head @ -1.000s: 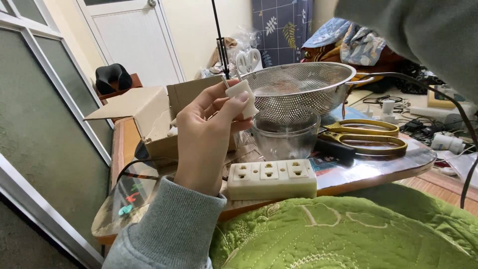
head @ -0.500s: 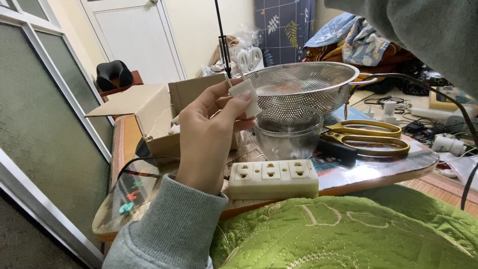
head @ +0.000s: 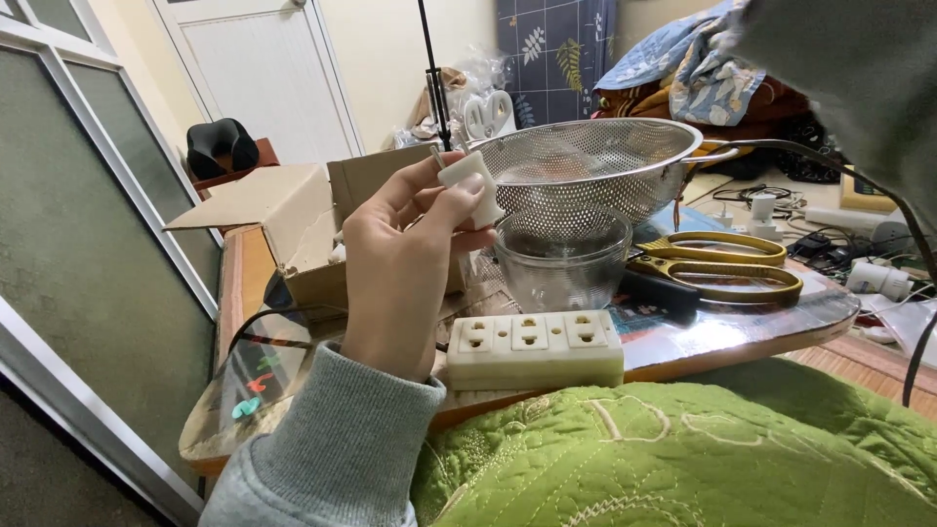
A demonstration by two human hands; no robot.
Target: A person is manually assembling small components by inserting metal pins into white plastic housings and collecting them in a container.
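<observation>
My left hand (head: 405,268) is raised over the low table, in front of a metal colander (head: 595,161). Its thumb and fingertips pinch a small white plug-like block (head: 468,181) with a metal pin sticking up from it. A cream three-outlet power strip (head: 535,348) lies on the table's near edge, just below and right of that hand. The colander rests on a clear glass bowl (head: 564,262). A grey sleeve (head: 859,88) fills the top right corner, and the right hand itself is out of view.
Yellow-handled scissors (head: 727,265) lie right of the bowl. An open cardboard box (head: 283,220) stands behind my left hand. Cables and white chargers (head: 859,263) clutter the far right. A green quilt (head: 683,449) covers my lap, and a glass door (head: 88,254) is on the left.
My left hand stays in the same spot. Its fingers have shifted a little on the white block, turning it slightly.
</observation>
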